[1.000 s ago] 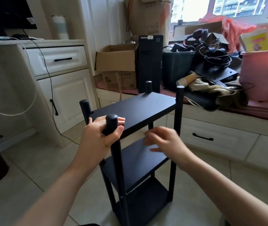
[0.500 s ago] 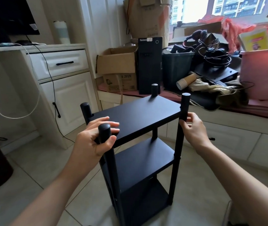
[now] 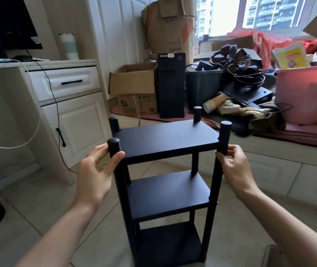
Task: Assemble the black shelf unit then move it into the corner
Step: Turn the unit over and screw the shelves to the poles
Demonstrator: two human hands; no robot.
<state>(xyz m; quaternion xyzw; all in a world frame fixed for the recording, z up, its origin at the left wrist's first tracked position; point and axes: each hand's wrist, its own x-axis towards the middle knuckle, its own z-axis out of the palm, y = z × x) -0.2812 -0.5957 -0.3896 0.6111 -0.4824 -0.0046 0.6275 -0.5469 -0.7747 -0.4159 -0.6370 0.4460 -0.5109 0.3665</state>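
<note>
Black shelf unit (image 3: 170,170) stands upright on the tiled floor (image 3: 38,205), all three boards in place. Left hand (image 3: 96,170) curls around the near left post, right hand (image 3: 232,166) around the near right post, probably to lift it evenly toward the corner.

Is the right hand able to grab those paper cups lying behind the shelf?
Probably not from here. The right hand grips the shelf unit's near right post, and the paper cups lie well beyond the shelf on the window seat.
</note>
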